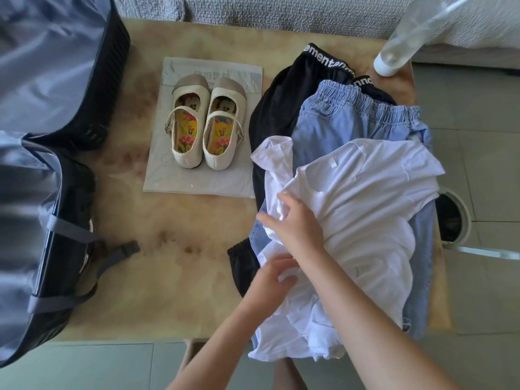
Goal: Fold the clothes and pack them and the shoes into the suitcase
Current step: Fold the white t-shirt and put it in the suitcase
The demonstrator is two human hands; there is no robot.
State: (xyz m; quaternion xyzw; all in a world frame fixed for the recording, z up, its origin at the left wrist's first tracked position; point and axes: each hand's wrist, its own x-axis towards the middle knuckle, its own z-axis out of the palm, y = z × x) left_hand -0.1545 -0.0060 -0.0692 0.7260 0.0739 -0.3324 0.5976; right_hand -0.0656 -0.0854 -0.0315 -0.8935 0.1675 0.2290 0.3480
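My left hand (274, 273), blurred, curls into the crumpled near edge of the soft white cotton T-shirt (365, 206). Just beyond it, my right hand (298, 220) pinches a bunched fold. The shirt lies on pale blue denim trousers (351, 116) and black lettered-waistband trousers (275, 114), both largely hidden. Further left, cream strap shoes (205, 122) stand on a grey plastic bag (202, 178). The ribbed dark suitcase (56, 192) lies open, cut off by the frame edge.

Soft, matt white cloth T-shirt (365, 192). Pale blue denim jeans (351, 119). Smooth black cloth trousers (270, 114). Cream leather-look shoes (222, 91) on a creased grey plastic bag (197, 181). Glossy marbled stone-look table (168, 263). Ribbed hard-shell suitcase (116, 52), shiny cloth lining.
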